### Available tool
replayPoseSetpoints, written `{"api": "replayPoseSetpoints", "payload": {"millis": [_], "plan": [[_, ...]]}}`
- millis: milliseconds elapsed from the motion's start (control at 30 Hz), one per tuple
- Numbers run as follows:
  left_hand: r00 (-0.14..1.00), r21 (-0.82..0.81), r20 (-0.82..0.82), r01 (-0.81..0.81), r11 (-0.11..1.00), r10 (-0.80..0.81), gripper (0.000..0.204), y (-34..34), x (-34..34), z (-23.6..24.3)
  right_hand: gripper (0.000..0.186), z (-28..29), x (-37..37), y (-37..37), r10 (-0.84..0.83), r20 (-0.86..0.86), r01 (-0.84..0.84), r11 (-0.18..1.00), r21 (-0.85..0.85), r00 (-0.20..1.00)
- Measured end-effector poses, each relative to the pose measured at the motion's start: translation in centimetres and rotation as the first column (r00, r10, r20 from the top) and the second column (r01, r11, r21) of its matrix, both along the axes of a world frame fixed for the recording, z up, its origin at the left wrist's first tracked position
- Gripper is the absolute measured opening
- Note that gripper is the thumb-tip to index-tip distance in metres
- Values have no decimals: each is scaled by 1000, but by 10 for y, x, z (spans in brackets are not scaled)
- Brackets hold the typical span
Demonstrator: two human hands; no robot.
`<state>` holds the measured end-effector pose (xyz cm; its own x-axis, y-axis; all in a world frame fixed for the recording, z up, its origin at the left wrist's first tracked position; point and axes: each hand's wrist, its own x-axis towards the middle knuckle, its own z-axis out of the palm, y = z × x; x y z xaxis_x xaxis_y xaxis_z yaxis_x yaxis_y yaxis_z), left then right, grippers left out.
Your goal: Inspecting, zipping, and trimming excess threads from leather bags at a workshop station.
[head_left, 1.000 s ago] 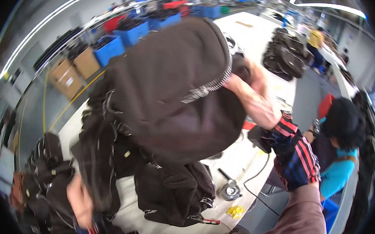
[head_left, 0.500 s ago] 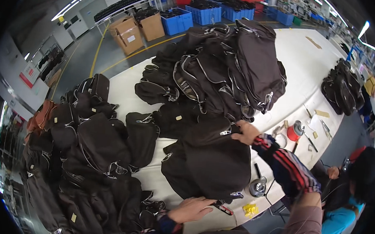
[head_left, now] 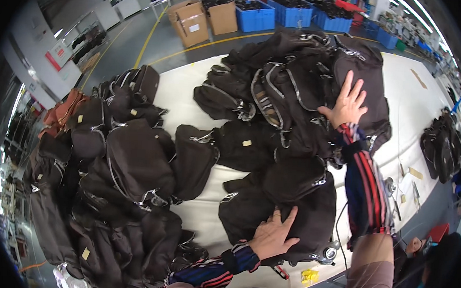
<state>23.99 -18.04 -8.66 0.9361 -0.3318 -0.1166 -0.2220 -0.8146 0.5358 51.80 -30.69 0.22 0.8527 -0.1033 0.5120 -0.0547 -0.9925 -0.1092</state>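
A dark brown-black fabric bag (head_left: 310, 223) with a zipped pocket lies in front of me on the white table. My left hand (head_left: 273, 236) rests on its near part, fingers spread and nothing held. Farther off, my right hand (head_left: 345, 104) is stretched over a heap of similar bags (head_left: 292, 89), palm down with the fingers apart. Its fingertips reach a large zipped bag (head_left: 372, 73) at the heap's right side. Whether the palm presses on the heap is hard to tell.
More dark bags (head_left: 140, 159) are piled at the left, beside a brown one (head_left: 66, 107). Near the front edge lie a yellow crumpled item (head_left: 309, 276) and a red-and-black tool (head_left: 281, 272). A person (head_left: 434, 262) sits at the right. Cartons (head_left: 189, 25) and blue bins (head_left: 255, 20) stand beyond the table.
My right hand has left the far edge of the front bag and moved forward onto the heap. My left hand has moved from the near edge onto the bag. The view has shifted.
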Motion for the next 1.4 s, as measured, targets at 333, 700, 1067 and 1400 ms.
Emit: {"api": "replayPoseSetpoints", "payload": {"millis": [333,700,1067,1400], "plan": [[979,-122,-109,-187,975,174,76,33,2,-4,107,4,8,-48,136,-113,-115,978,172,984],[966,-78,-209,-172,982,152,70,18,12,-33,94,-22,2,-122,185,-118,-161,970,183,976],[954,-317,65,-258,913,292,56,44,-14,-52,59,36,-202,-12,928,-64,-912,344,-222,366],[923,-394,-2,-355,848,386,45,86,-103,58,78,-30,-239,-28,668,-711,-906,410,108,217]]}}
